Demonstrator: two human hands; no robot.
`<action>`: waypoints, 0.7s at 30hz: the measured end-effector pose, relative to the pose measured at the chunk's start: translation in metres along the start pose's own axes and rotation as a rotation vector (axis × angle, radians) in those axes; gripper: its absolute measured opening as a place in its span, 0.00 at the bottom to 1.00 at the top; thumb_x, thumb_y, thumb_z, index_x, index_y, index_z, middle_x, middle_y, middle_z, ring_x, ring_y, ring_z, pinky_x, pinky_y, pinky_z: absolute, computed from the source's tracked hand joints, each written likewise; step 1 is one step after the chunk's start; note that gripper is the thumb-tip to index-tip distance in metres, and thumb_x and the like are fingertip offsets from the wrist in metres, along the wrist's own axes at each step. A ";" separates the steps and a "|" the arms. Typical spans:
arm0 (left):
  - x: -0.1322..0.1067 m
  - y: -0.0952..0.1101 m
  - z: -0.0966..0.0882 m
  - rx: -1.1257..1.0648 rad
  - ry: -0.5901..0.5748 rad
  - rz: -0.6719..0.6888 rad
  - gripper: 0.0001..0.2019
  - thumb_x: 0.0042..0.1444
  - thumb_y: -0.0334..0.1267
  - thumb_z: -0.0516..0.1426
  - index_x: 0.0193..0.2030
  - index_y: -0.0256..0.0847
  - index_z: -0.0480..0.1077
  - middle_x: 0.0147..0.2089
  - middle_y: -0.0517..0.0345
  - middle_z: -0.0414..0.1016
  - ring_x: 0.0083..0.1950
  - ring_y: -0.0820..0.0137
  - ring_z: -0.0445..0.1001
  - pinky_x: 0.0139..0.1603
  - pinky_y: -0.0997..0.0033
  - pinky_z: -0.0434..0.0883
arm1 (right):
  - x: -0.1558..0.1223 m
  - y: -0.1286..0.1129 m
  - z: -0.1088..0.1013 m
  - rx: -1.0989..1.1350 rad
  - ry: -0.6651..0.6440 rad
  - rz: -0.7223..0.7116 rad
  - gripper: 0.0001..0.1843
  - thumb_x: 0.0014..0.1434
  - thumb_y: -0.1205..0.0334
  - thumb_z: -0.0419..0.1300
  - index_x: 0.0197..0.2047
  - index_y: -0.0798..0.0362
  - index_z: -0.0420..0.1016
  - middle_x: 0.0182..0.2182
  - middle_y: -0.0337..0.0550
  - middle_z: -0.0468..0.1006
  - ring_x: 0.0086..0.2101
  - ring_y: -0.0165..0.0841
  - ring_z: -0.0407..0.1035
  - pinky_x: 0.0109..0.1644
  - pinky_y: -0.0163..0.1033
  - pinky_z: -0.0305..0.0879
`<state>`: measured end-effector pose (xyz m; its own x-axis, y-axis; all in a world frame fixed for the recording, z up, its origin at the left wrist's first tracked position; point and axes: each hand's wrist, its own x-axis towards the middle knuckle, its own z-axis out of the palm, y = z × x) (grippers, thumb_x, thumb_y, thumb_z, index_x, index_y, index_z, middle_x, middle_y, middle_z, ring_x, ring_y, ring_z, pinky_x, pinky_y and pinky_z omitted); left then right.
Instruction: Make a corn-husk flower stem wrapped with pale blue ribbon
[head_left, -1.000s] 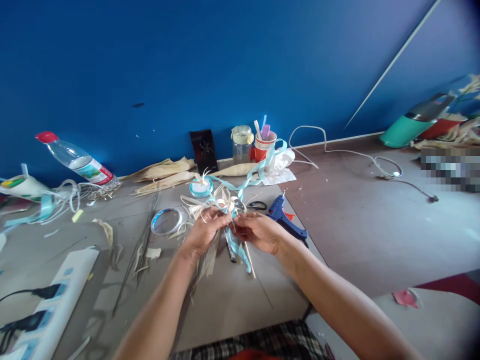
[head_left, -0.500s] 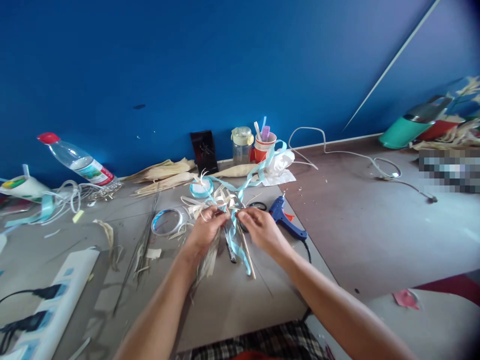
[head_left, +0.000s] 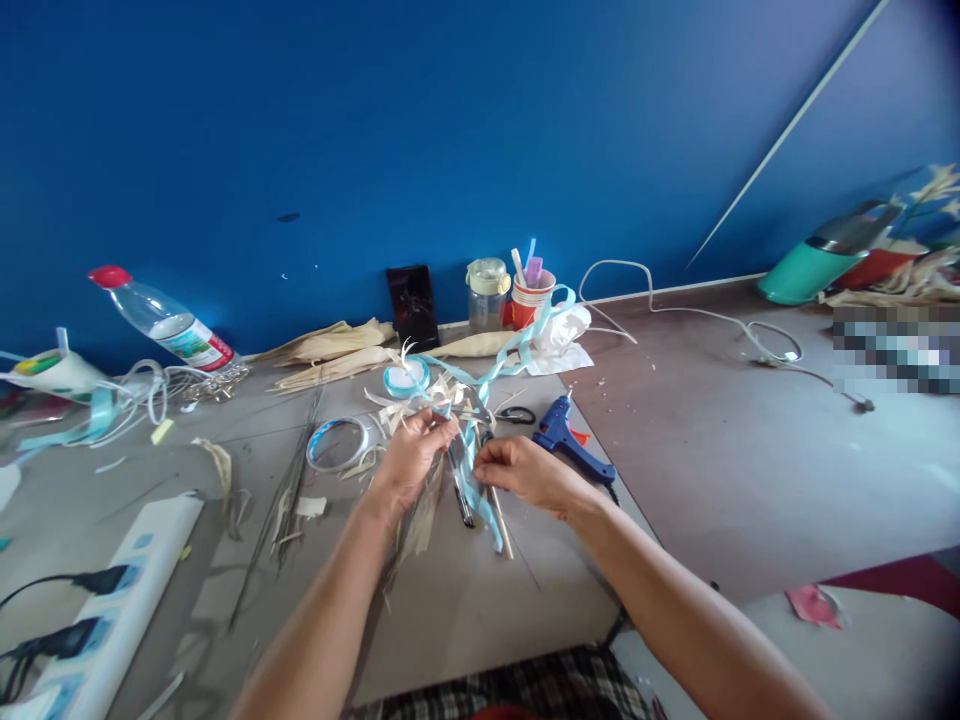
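My left hand (head_left: 411, 455) is closed in a pinch beside a heap of pale dried husk strips (head_left: 390, 410); what its fingertips grip is too small to name. My right hand (head_left: 525, 470) is also pinched, lower and to the right, over a thin stick (head_left: 501, 525); I cannot make out anything between its fingers. Light blue ribbon (head_left: 487, 520) curls down between the two hands, next to a black pen (head_left: 460, 495). Scissors (head_left: 517, 415) lie just beyond my right hand, partly covered. A blue glue gun (head_left: 566, 440) rests to the right of it.
A roll of tape (head_left: 365, 440) and thin dark wires (head_left: 289, 490) lie left of my hands. A ribbon spool (head_left: 406, 377), a lidded jar (head_left: 487, 295) and paper cups (head_left: 532, 300) stand farther back. At left are a power strip (head_left: 154, 540) and a tilted bottle (head_left: 180, 335).
My right hand has moved down and slightly right, away from my left hand, uncovering more of the scissors. My left hand stays nearly in place. The view has shifted slightly.
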<state>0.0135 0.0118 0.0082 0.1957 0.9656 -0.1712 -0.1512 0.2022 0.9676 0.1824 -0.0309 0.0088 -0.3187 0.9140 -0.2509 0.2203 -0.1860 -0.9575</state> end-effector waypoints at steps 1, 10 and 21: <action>0.000 0.000 0.001 -0.015 -0.024 0.011 0.08 0.42 0.40 0.64 0.28 0.39 0.73 0.23 0.63 0.65 0.28 0.75 0.62 0.39 0.72 0.63 | 0.000 -0.001 0.001 0.036 0.005 0.000 0.07 0.49 0.60 0.60 0.27 0.55 0.72 0.21 0.35 0.66 0.24 0.26 0.56 0.29 0.34 0.51; 0.000 -0.002 0.001 -0.079 -0.092 -0.047 0.11 0.44 0.41 0.64 0.34 0.38 0.74 0.31 0.60 0.70 0.28 0.78 0.64 0.36 0.74 0.63 | 0.001 -0.009 0.006 0.387 0.009 0.010 0.12 0.48 0.56 0.61 0.28 0.55 0.66 0.19 0.31 0.60 0.20 0.22 0.51 0.26 0.33 0.46; -0.004 -0.002 0.009 0.147 -0.054 0.045 0.10 0.44 0.41 0.63 0.30 0.37 0.74 0.26 0.61 0.69 0.28 0.76 0.62 0.32 0.74 0.60 | 0.005 -0.001 0.013 0.133 0.181 -0.120 0.06 0.52 0.62 0.55 0.27 0.54 0.67 0.18 0.32 0.59 0.20 0.24 0.51 0.25 0.34 0.47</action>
<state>0.0220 0.0057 0.0088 0.2448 0.9620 -0.1210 -0.0181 0.1293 0.9914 0.1691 -0.0310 0.0064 -0.1621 0.9799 -0.1164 0.0643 -0.1072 -0.9922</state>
